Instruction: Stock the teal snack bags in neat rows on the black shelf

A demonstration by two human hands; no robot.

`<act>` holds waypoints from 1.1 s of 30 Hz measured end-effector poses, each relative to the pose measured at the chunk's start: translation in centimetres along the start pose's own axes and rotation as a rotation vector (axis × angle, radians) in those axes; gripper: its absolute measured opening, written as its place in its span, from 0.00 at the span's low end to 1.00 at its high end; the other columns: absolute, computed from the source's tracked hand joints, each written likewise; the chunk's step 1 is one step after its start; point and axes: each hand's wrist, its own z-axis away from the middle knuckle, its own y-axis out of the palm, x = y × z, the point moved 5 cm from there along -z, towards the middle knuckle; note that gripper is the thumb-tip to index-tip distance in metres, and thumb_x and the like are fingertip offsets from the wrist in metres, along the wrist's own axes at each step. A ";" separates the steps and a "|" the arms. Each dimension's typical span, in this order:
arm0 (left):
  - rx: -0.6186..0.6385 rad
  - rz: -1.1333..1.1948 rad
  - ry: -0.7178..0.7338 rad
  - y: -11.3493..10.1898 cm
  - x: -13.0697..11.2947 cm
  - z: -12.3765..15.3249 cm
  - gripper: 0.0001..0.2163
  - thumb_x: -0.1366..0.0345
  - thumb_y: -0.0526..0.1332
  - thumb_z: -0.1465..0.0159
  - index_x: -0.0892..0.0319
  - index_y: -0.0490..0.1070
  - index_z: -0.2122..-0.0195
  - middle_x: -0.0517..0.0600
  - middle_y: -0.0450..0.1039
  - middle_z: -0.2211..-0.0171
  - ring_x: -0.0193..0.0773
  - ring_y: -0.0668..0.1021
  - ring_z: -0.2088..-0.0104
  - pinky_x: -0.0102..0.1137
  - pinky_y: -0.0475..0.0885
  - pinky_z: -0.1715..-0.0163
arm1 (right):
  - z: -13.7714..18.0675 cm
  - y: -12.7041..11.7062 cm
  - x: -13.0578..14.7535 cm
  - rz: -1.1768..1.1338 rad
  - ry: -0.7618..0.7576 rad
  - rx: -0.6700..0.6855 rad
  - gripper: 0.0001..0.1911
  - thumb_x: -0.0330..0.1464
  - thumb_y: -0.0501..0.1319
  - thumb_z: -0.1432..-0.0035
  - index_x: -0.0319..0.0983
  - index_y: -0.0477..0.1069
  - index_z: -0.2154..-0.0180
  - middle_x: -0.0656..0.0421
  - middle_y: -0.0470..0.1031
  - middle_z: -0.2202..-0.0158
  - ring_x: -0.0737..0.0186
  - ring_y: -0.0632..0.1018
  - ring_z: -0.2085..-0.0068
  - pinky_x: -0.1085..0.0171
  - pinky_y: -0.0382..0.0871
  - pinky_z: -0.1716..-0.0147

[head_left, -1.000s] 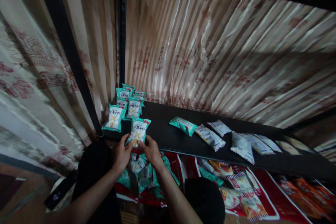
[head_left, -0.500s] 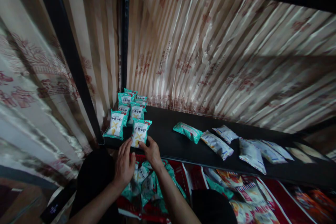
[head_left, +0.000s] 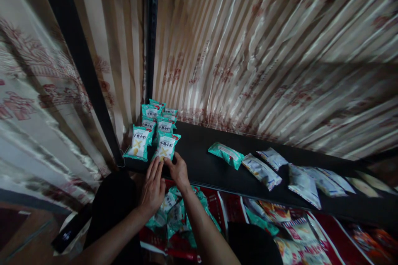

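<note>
Leaning near the shelf's front left corner, the bag runs lengthwise away from the right hand, fingers pinching its lower corner, and left hand, straight fingers touching its base.

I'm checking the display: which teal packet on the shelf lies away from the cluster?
The lone teal packet beside the white packets; the other teal packets on the shelf cluster at left.

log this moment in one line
left hand: touching teal 小鱼小虾 snack bag | right hand: touching it | bag: at front of black shelf, matching bags behind
</note>
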 end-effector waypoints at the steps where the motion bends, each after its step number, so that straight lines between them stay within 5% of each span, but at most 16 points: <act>1: 0.005 -0.004 0.002 0.1 0.1 -0.1 0.27 0.73 0.46 0.36 0.59 0.46 0.35 0.57 0.48 0.35 0.45 0.51 0.35 0.47 0.56 0.39 | -0.2 0.1 0.1 0.006 -0.001 0.003 0.17 0.36 0.60 0.49 0.40 0.72 0.56 0.57 0.78 0.62 0.58 0.77 0.62 0.61 0.69 0.59; 15: 0.011 0.002 -0.018 0.6 0.6 -1.3 0.25 0.70 0.45 0.35 0.63 0.48 0.36 0.59 0.47 0.35 0.45 0.49 0.34 0.47 0.54 0.38 | -1.7 0.9 -0.2 -0.010 -0.028 0.014 0.19 0.39 0.60 0.48 0.40 0.71 0.54 0.57 0.78 0.60 0.58 0.76 0.61 0.60 0.69 0.57; 33: -0.054 -0.096 0.056 0.8 1.3 -0.6 0.29 0.71 0.48 0.35 0.59 0.39 0.34 0.58 0.42 0.34 0.48 0.49 0.35 0.48 0.57 0.40 | -2.2 1.7 -0.3 -0.021 -0.081 0.023 0.16 0.38 0.61 0.48 0.42 0.73 0.56 0.59 0.79 0.62 0.60 0.77 0.64 0.63 0.70 0.60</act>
